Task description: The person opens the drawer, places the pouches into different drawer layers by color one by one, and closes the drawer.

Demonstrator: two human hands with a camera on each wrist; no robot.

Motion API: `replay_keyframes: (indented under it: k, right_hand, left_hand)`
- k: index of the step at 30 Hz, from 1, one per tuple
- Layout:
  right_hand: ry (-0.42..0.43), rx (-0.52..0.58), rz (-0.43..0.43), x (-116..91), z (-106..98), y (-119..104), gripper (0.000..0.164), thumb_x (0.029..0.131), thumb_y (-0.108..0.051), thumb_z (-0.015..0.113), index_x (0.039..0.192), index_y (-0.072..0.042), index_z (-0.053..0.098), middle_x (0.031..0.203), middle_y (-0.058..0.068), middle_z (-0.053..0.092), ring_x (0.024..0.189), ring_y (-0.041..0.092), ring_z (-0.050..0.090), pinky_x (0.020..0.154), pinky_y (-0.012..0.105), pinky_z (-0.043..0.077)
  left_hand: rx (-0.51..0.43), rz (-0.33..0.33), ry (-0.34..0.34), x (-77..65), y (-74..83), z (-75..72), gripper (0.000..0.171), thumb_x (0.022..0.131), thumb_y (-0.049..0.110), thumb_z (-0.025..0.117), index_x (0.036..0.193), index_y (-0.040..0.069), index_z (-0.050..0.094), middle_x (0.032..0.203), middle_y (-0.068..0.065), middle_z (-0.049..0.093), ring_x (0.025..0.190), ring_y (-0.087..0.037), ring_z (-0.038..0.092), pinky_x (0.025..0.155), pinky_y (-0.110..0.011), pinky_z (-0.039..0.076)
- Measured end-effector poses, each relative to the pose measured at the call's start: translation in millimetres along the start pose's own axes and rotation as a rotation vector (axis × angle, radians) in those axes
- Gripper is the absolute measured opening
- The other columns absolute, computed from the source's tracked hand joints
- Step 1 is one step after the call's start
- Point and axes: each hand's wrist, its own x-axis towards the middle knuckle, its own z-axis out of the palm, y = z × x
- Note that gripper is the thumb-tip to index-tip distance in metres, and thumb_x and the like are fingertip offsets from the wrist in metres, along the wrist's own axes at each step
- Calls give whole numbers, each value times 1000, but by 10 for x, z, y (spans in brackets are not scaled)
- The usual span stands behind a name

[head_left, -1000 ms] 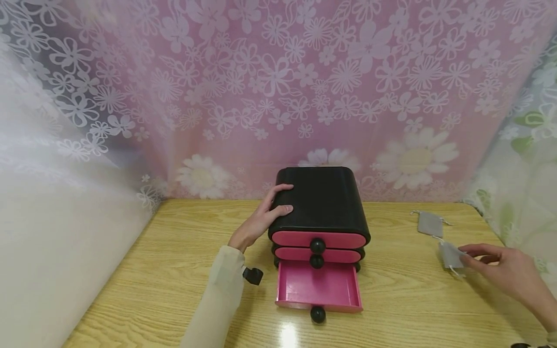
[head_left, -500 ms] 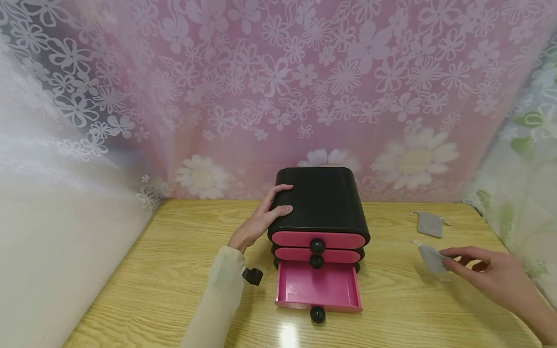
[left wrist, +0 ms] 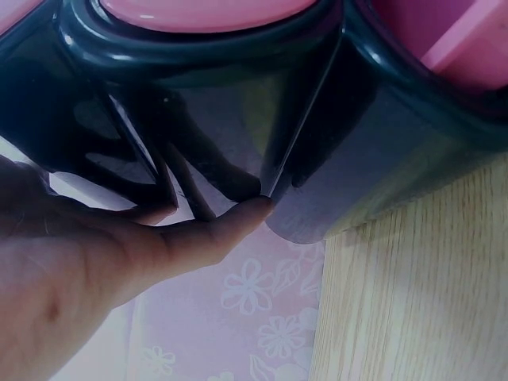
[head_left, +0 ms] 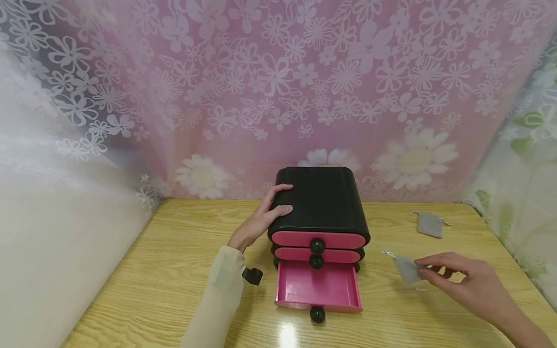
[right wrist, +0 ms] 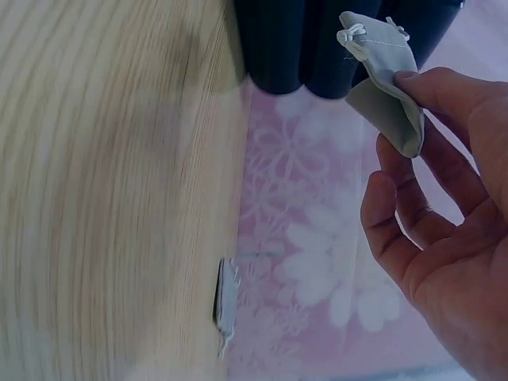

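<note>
A black cabinet (head_left: 322,198) with pink drawers stands at the middle of the table. Its lowest pink drawer (head_left: 317,284) is pulled out, and nothing shows inside. My left hand (head_left: 260,217) rests on the cabinet's left side, thumb and a finger lying over the top edge; in the left wrist view fingers touch the black side wall (left wrist: 230,135). To the right of the drawer, my right hand (head_left: 465,278) pinches a small grey drawstring pouch (head_left: 407,269) above the table. The right wrist view shows that pouch (right wrist: 389,87) bent between thumb and fingers, white cords at its upper end.
Another grey drawstring pouch (head_left: 430,224) lies on the table at the back right. A black round knob (head_left: 317,315) sticks out from the drawer front. Flowered curtains (head_left: 278,96) hang behind and at both sides of the wooden table (head_left: 143,285).
My right hand has lifted the nearer pouch off the table and carried it left toward the open drawer. My left hand and the cabinet have stayed in place.
</note>
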Motion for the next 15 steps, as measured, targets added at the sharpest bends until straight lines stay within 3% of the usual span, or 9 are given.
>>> replay_keyframes:
  k: [7, 15]
  right_hand:
    - [-20, 74, -75, 60, 157, -132, 53, 64, 15, 85, 102, -22, 79, 92, -14, 74, 76, -10, 61, 66, 8, 48]
    - [-41, 101, -116, 101, 264, -259, 55, 63, 13, 87, 101, -25, 78, 91, -17, 73, 76, -12, 60, 67, 7, 48]
  left_hand:
    - [8, -1, 2, 5, -8, -8, 51, 102, 35, 56, 149, 47, 39, 157, 1, 39, 138, -22, 53, 111, -48, 46]
    - [5, -1, 2, 1, -3, -1, 51, 102, 35, 57, 149, 47, 39, 158, 2, 37, 140, -22, 51, 113, -49, 44]
